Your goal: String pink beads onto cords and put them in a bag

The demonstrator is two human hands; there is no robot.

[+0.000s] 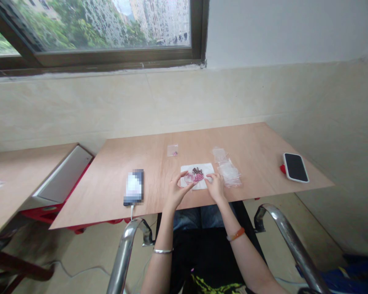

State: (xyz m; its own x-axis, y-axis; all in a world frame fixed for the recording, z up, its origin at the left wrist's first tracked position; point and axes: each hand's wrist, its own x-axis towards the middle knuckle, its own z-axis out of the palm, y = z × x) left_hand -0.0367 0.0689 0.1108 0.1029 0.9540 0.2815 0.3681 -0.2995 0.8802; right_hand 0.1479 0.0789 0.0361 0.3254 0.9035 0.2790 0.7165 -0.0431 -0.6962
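A white sheet (185, 168) lies on the table, with a heap of pink beads (198, 177) and several small dark brown pieces (197, 170) on it. My left hand (177, 192) curves its thumb and forefinger around a small clear plastic item (188, 178) beside the beads; whether it is a bag or a dish is hard to see. At the right edge of the sheet, my right hand (215, 187) has its fingertips drawn together next to the beads. Anything between those fingertips is too small to make out.
Clear plastic bags (230, 171) are piled to the right. A small bag with pink bits (172, 150) lies farther back. One phone (134, 188) with a cable is at left, another phone (295, 167) at right. Metal armrests (125, 249) flank me below the table edge.
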